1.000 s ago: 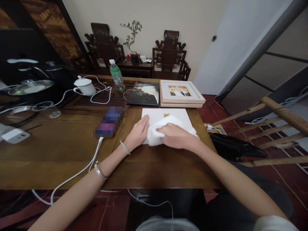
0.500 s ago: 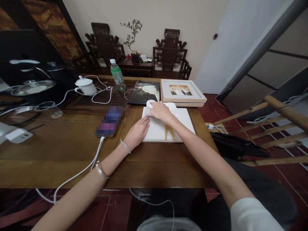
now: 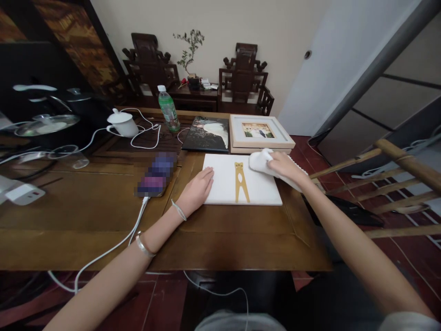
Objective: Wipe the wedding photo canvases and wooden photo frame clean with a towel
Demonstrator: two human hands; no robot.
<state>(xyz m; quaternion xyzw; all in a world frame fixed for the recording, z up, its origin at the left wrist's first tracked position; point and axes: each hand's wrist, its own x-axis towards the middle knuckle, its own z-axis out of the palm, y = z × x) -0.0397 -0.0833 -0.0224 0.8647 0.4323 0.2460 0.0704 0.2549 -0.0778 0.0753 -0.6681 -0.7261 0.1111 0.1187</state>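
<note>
A flat white board (image 3: 220,184) lies near the right end of the wooden table, with a tan, two-legged shape (image 3: 240,181) on its face. My left hand (image 3: 200,186) rests on the board's left edge, fingers stretched out and holding nothing. At the upper right corner of the board, my right hand (image 3: 282,164) grips a white cloth (image 3: 261,161). Part of the cloth lies on the board, and part hangs past its right edge under my wrist. Just beyond the board are a dark picture panel (image 3: 206,135) and a light-framed photo (image 3: 258,131), which sits on another frame.
To the left lie a phone (image 3: 156,174) with a white cable, a lidded white cup (image 3: 123,124), a green-labelled bottle (image 3: 168,110) and a clear plastic cup (image 3: 74,157). A pot with a glass lid (image 3: 51,126) stands farther left. A wooden chair (image 3: 403,165) is at the right.
My right hand has swept the cloth from the board's upper left to its upper right corner, uncovering the whole tan shape. My left hand has stayed in place.
</note>
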